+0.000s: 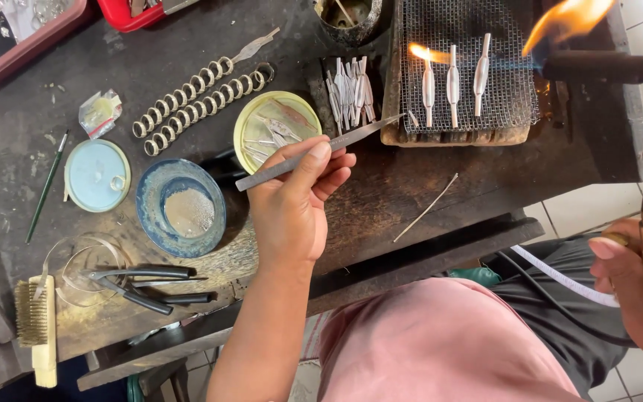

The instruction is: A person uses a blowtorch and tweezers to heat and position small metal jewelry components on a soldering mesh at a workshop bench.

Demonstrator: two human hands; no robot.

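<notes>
1. Step in hand: heating three silver pieces [453, 83] on the wire mesh [470, 45].
2. Left hand [292, 201] pinches long tweezers [314, 152], tips at the mesh's front-left edge.
3. Right hand [641, 286], closed round the torch [619, 68], flame over the mesh.
4. Next, likely: steady tweezer placement beside the flame.

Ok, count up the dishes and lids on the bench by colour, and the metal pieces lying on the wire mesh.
Blue bowl: 1
Light blue lid: 1
Yellow lid: 1
Metal pieces on the wire mesh: 3, at and
Total: 6
The left hand holds tweezers just short of the mesh.
</notes>
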